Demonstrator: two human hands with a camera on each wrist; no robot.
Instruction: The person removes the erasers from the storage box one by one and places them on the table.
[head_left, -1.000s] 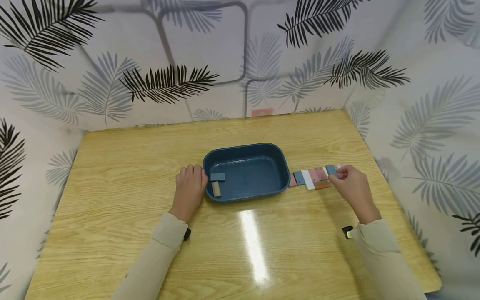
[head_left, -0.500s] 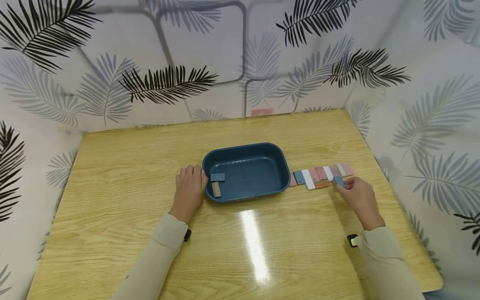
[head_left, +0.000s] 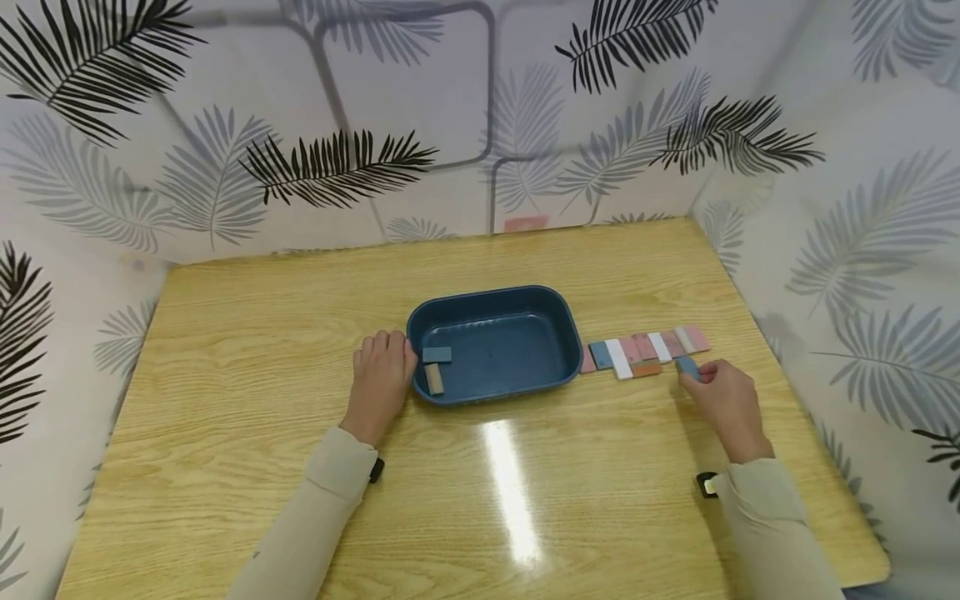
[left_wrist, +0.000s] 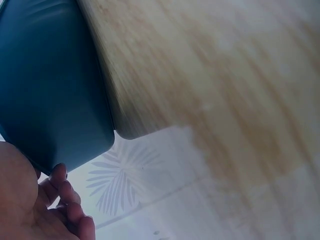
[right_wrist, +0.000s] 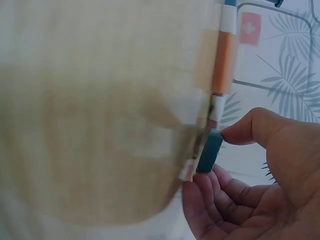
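My left hand (head_left: 381, 379) grips the left end of a dark blue plastic bin (head_left: 491, 392), its fingers at the rim, also visible beside the bin (left_wrist: 55, 95) in the left wrist view. Inside the bin, a blue block (head_left: 437, 355) and a tan block (head_left: 433, 379) lie near that end. On the right, my right hand (head_left: 726, 408) pinches a small blue block (right_wrist: 210, 151) between thumb and fingers. This block is just in front of a row of flat blocks, including an orange block (head_left: 647, 368), a white block (head_left: 619, 359) and a pink block (head_left: 697, 337).
The row of blocks runs rightward from the bin's right end, with another blue block (head_left: 601, 355) near the bin. Everything rests on a wood-grain table (head_left: 285, 308). A leaf-patterned cloth (head_left: 450, 108) hangs behind and along the sides.
My right hand has drawn the blue block out of the row, toward the front and slightly right, uncovering blocks behind it. The left hand and the bin stay in place.
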